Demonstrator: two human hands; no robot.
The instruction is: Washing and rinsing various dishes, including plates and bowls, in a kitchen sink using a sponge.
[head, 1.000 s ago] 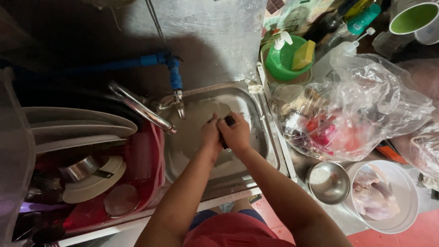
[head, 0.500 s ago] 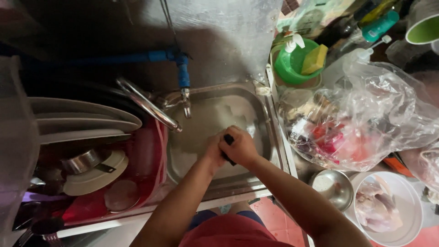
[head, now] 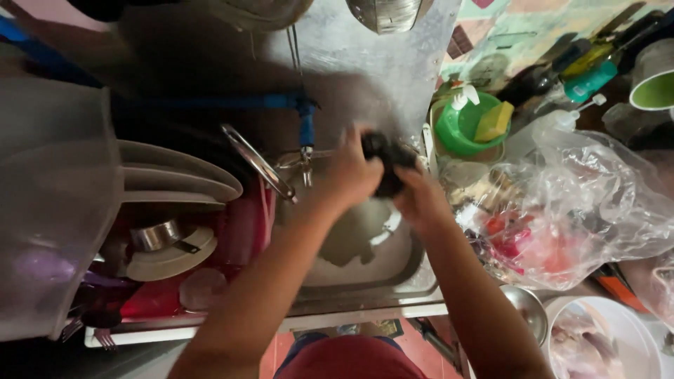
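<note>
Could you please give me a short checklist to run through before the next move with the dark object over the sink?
1. Both hands on it: left hand and right hand both grip the dark object: ok.
2. Object above the sink basin: ok.
3. Water running from the tap: cannot tell.
4. Basin drained: not ok, murky water sits at the bottom.
5. Clear bag away from the right forearm: not ok, it lies right beside it.
</note>
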